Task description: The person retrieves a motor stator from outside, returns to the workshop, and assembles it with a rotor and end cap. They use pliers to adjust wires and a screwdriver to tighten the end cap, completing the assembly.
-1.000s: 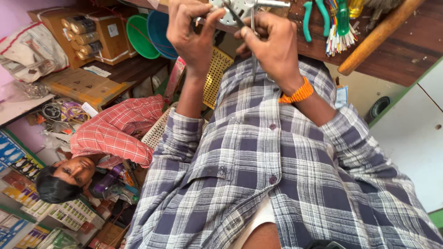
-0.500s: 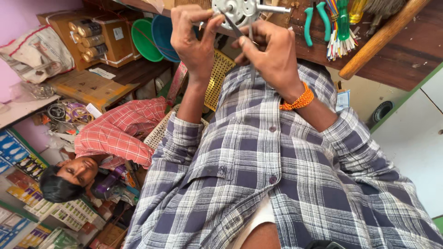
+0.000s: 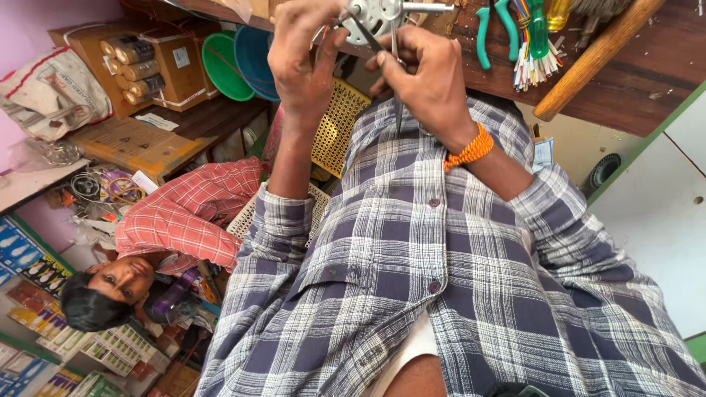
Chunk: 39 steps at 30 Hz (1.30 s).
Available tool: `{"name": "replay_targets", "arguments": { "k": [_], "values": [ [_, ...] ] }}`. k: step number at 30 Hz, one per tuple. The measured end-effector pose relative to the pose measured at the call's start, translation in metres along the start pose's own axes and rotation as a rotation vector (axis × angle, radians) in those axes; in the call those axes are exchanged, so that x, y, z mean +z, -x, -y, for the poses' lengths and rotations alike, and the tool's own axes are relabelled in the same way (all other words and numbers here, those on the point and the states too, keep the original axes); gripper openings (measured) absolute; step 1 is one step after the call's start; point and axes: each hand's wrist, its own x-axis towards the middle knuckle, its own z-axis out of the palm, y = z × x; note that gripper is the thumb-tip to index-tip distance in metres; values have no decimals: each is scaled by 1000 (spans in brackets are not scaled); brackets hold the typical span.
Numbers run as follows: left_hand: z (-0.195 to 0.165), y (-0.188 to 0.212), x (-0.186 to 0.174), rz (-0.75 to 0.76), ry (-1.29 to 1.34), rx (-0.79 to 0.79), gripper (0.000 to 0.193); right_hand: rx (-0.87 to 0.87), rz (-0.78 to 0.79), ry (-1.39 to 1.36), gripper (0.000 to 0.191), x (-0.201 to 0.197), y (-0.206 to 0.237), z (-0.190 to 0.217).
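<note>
Both hands, left hand [image 3: 305, 55] and right hand [image 3: 426, 81], grip a round metal motor part [image 3: 375, 16] above the worktop [image 3: 647, 51], apparently mid-adjustment.

Packages and labels along my left edge

I see a wooden box [image 3: 158, 62] with a small white label [image 3: 181, 57], a flat brown carton [image 3: 132, 143] below it, a white printed sack [image 3: 51, 92] further left, and colourful small packets [image 3: 95, 345] at bottom left.

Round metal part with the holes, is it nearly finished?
Hard to tell. Done: the round metal part is held up over the wooden bench. In hand: the left hand grips it while the right hand holds a thin metal tool against it. Left: nothing shows it finished; the green pliers lie untouched.
</note>
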Motion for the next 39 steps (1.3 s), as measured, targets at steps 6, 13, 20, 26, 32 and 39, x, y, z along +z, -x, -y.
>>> {"name": "replay_targets", "arguments": {
  "k": [6,13,20,26,32,39],
  "values": [
    [-1,0,7,-147,-101,-95,23,-40,4,31,16,4,-3,-2],
    [-4,-7,-6,72,149,-70,21,-83,25,40,18,1,-1,4],
    [-1,-2,4,-116,33,-55,26,-37,14,42,16,7,0,7],
    [6,1,-12,27,71,-36,24,-93,-23,125,15,5,-2,0],
    [10,-5,-9,-11,65,-47,20,-114,-41,146,15,6,-9,6],
    [-1,-8,-2,-64,-83,-22,16,20,-43,55,15,11,-8,13]
  ]
}}
